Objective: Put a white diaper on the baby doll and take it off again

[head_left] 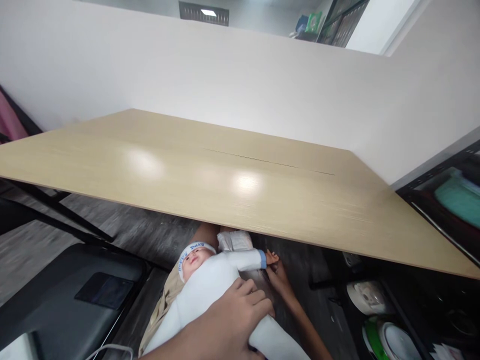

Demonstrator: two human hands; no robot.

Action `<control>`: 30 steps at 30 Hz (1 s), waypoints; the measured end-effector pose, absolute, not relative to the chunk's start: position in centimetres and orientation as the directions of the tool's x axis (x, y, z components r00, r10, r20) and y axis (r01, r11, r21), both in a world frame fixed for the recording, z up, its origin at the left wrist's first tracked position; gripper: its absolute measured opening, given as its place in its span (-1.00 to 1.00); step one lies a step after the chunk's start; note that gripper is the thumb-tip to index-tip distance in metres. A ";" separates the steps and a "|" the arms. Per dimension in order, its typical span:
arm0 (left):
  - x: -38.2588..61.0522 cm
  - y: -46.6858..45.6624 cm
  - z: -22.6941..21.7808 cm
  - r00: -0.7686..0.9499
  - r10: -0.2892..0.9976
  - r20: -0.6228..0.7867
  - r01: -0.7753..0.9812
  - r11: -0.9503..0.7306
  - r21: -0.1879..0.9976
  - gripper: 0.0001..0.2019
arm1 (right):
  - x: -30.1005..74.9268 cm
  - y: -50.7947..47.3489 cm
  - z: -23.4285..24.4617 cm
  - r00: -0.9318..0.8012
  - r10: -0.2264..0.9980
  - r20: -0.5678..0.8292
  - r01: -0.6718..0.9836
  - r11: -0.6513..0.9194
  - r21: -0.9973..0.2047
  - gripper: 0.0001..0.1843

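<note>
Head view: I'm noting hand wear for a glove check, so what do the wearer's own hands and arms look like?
Both the left hand and the right hand are without gloves. No sleeve shows on the visible left forearm or right forearm, and no watch or cable is apparent. Rings are too blurred to judge.

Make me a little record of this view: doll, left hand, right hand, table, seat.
doll: face up on the lap, white outfit, blue cuff, lettered headwear
left hand: on the doll's lower body, fingers bent
right hand: fingers at the doll's outstretched hand; grip unclear
near doll's arm: white item
table: wood-toned, thin dark line on top
black seat: dark flat object on it
</note>
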State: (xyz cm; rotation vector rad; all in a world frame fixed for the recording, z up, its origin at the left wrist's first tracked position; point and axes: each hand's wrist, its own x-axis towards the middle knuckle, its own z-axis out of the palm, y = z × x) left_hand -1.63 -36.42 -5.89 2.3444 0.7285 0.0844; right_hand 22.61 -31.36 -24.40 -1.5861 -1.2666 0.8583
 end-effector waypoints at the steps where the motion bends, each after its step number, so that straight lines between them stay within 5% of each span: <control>1: -1.6 -36.4 -5.8 0.842 0.523 -0.135 0.484 -0.620 0.617 -0.43 | 23.3 -32.3 -24.5 0.257 0.966 0.016 0.368 -0.083 -0.926 -0.49; 7: -1.2 -36.6 -6.2 0.847 0.520 -0.110 0.467 -0.629 0.622 -0.44 | 24.2 -36.4 -20.1 0.138 0.974 0.181 0.604 0.062 -0.795 -0.17; 12: -1.3 -36.6 -6.1 0.872 0.486 -0.059 0.414 -0.667 0.620 -0.47 | 20.3 -33.0 -14.4 -0.327 0.926 0.188 0.780 0.377 -0.500 -0.37; 16: -2.2 -36.9 -6.4 0.875 0.481 0.053 0.352 -0.707 0.614 -0.67 | 17.0 -30.3 -11.2 -0.484 0.873 0.059 0.770 0.457 -0.446 -0.60; 19: -4.1 -38.2 -8.3 0.794 0.535 0.288 0.332 -0.779 0.533 -0.62 | 15.3 -30.1 -9.4 -0.553 0.830 0.080 0.739 0.532 -0.412 -0.75; 22: -7.7 -40.8 -11.2 0.650 0.576 0.496 0.401 -0.814 0.420 -0.54 | 14.3 -30.9 -7.8 -0.593 0.790 0.157 0.692 0.600 -0.402 -0.70; 25: -12.4 -43.7 -14.7 0.279 0.763 0.584 0.571 -0.620 0.537 -0.64 | 13.6 -31.7 -6.6 -0.595 0.768 0.237 0.627 0.628 -0.461 -0.66; 28: -16.9 -46.1 -18.8 -0.212 0.885 0.414 0.627 -0.202 0.752 -0.60 | 12.9 -32.2 -5.5 -0.569 0.764 0.304 0.568 0.633 -0.526 -0.66; 30: -19.3 -47.2 -21.6 -0.311 0.925 0.221 0.532 -0.023 0.847 -0.54 | 12.8 -32.6 -4.5 -0.539 0.761 0.361 0.527 0.639 -0.561 -0.67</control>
